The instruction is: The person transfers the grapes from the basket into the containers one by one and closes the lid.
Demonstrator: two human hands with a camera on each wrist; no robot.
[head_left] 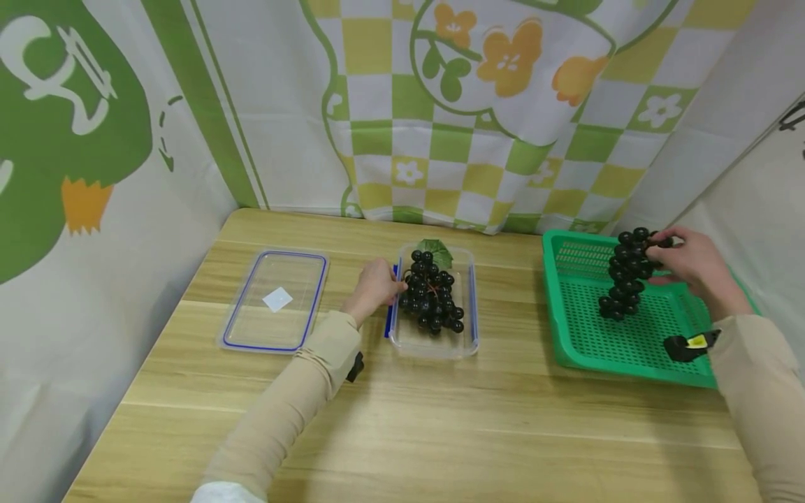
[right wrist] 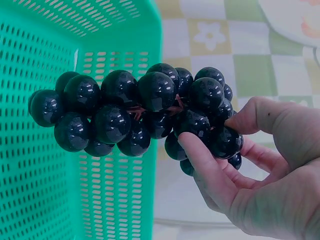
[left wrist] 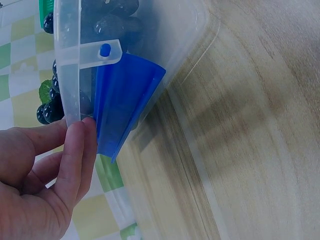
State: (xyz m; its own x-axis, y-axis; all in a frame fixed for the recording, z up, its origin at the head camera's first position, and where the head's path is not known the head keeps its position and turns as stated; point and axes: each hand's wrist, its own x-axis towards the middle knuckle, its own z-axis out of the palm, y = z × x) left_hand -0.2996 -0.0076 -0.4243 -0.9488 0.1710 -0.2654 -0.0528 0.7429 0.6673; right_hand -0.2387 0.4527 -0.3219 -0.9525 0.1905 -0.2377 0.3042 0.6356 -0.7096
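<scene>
Grape bunches (head_left: 434, 297) count two; container (head_left: 434, 347), basket (head_left: 575, 293) and lid (head_left: 273, 328), one each.

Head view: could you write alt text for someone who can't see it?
A person's right hand holds a bunch of black grapes over a green basket, while the left hand grips the edge of a clear container holding a second bunch. A clear, blue-lined lid lies farther left on the wooden table.

Wooden table (head_left: 503, 419) under lid (head_left: 277, 328), box (head_left: 434, 344), basket (head_left: 557, 314)
</scene>
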